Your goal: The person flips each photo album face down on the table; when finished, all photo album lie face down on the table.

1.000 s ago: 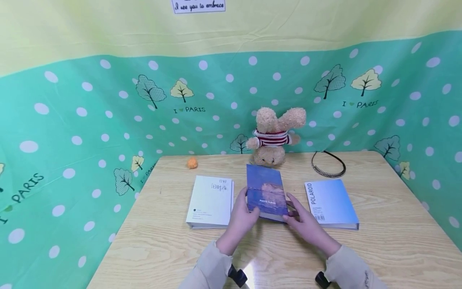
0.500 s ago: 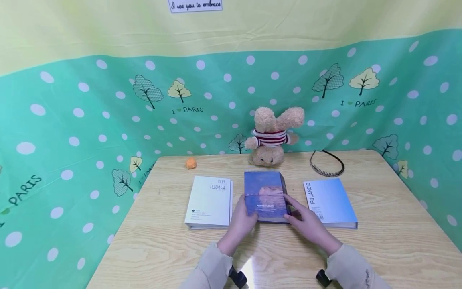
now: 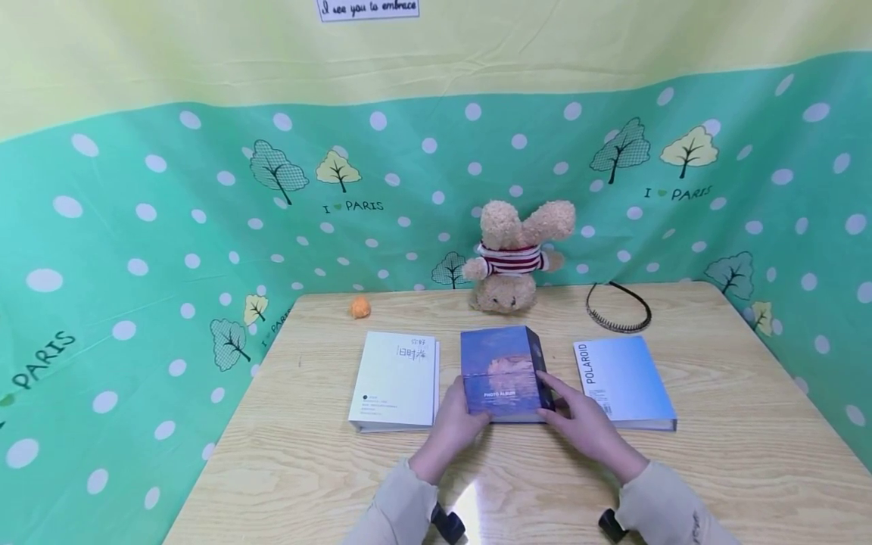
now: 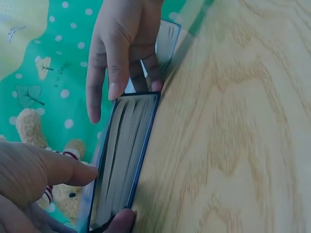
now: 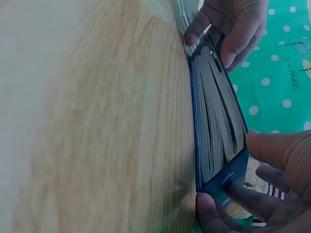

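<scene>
Left hand (image 3: 455, 418) and right hand (image 3: 583, 424) are clamping fingers on photo album (image 3: 496, 372) sides, left/right; likely stiff, heavyish, best held there.

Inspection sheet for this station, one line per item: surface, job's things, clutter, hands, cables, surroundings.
Surface: light wood-grain table, bright reflection between the forearms.
Job's things: blue photo album, closed, cover up, between the hands.
Clutter: white album to its left, POLAROID album to its right; behind, orange ball, plush toy head-down, black headband.
Hands: left hand grips the blue photo album's left side, right hand its right side.
Cables: nothing seen.
Surroundings: green and yellow backdrop with dots, trees and "PARIS" lettering.
</scene>
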A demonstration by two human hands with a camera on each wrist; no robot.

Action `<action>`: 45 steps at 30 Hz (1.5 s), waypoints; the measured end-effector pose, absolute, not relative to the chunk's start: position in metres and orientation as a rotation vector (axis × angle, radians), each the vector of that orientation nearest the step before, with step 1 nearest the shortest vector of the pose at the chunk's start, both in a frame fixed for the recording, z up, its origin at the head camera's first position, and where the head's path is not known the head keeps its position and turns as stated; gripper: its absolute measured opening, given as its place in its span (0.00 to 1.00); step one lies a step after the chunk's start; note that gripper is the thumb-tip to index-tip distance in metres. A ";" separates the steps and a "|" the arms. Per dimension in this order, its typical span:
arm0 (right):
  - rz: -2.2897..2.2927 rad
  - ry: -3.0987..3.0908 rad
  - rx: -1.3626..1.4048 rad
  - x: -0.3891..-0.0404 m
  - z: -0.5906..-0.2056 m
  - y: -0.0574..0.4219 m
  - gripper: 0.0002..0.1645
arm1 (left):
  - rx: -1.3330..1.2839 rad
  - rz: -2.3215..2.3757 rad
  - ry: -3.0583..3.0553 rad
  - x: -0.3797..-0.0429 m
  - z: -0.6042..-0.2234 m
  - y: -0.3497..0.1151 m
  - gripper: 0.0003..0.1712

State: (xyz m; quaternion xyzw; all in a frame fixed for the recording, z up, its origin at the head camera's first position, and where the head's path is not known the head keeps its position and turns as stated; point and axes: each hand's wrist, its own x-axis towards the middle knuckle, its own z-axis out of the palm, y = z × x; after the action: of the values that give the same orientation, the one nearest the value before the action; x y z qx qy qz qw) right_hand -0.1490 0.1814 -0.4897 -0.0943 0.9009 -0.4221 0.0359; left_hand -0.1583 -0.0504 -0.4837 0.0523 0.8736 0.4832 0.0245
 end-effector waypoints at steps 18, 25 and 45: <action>-1.317 2.781 -0.281 -0.149 -0.483 0.174 0.34 | 0.215 1.147 2.907 -0.150 -0.475 -0.061 0.41; -1.348 2.862 -0.337 -0.147 -0.480 0.167 0.27 | 0.260 1.232 2.926 -0.152 -0.464 -0.071 0.33; -1.535 2.616 -0.523 -0.167 -0.465 0.120 0.29 | 0.429 1.195 3.217 -0.163 -0.459 -0.120 0.24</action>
State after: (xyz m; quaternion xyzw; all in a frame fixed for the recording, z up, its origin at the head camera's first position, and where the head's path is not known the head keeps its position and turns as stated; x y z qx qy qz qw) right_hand -0.1665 0.1201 -0.4655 -0.1698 0.8495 -0.4984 0.0318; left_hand -0.1633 -0.1198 -0.4586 0.1224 0.9185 0.3413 -0.1578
